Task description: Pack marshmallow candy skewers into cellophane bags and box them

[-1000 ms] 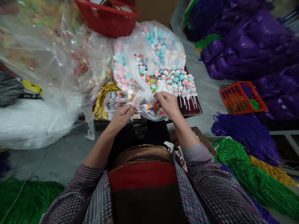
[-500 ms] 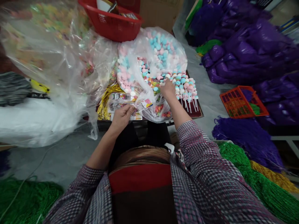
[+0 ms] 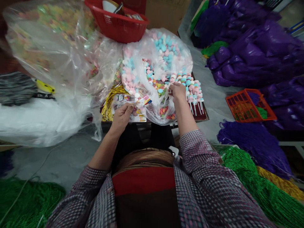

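My left hand is closed in a pinch on a small clear packet with a coloured label, above flat printed packets at the table's front edge. My right hand has its fingers bent together at the near ends of marshmallow sticks; what lies between the fingertips is too small to make out. Between the hands sits an open clear bag with small colourful candies. Behind it a larger bag holds pink, blue and white marshmallows. Gold ties lie left of the packets.
A red basket stands at the back. Big clear bags of candies fill the left side. To the right are an orange crate, purple bags, purple strands and green strands.
My right hand has shifted slightly right and toward me, beside the marshmallow sticks. My left hand has moved slightly left, and the packet it holds has tilted.
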Motion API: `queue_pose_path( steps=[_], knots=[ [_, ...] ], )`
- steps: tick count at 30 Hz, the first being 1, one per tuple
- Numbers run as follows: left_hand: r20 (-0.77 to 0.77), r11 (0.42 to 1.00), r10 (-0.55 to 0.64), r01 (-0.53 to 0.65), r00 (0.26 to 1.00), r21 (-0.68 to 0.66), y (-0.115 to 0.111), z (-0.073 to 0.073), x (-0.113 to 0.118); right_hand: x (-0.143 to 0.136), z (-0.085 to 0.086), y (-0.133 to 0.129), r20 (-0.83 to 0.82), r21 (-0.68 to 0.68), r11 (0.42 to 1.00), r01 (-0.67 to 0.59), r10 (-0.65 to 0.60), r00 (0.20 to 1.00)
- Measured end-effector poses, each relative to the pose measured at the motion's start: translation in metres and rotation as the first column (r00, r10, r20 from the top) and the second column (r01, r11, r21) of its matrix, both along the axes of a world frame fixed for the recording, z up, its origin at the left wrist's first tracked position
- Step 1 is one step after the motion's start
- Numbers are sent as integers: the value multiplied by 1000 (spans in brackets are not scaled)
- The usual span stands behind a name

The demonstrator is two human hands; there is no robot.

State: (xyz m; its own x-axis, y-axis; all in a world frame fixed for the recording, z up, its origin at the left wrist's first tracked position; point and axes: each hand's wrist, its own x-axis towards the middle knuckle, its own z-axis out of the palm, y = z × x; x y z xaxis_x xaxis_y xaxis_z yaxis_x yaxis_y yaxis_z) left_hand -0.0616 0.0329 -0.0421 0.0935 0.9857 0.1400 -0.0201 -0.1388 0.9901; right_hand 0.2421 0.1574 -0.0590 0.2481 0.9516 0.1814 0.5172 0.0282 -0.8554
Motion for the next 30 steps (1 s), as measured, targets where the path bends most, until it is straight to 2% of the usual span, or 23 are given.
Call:
queue_pose_path(
  steps=[1,3,4,6,10,14,20,25,30],
  knots=[
    [41,1000,-3,3,999,-11,1,-3,-1,0,2,-10,-161,-23,999,42,-45,986],
    [104,999,-20,24,994,-34,4,-7,-1,-4,9,-36,-474,-77,991,111,-134,870],
    [125,998,-26,32,992,-47,6,-9,-1,-7,13,-51,-561,-74,991,108,-131,817],
    [156,997,-29,40,987,-67,8,-12,0,-14,23,-81,-647,-86,995,58,-100,756],
    [212,999,-22,30,977,-33,12,-11,2,-26,36,-127,-719,-122,990,-66,-43,694],
    [247,999,-34,36,968,-3,15,-7,3,-30,41,-155,-713,-128,988,-86,-31,701],
    [175,995,-82,72,981,63,18,-9,-5,-22,55,-182,-595,-59,995,-78,28,804],
    [15,994,-81,79,997,79,19,-15,-14,-15,66,-189,-479,5,995,-104,94,873],
    [-68,978,-145,154,987,139,15,-12,-18,-9,70,-187,-294,45,988,-150,157,943]
  ],
)
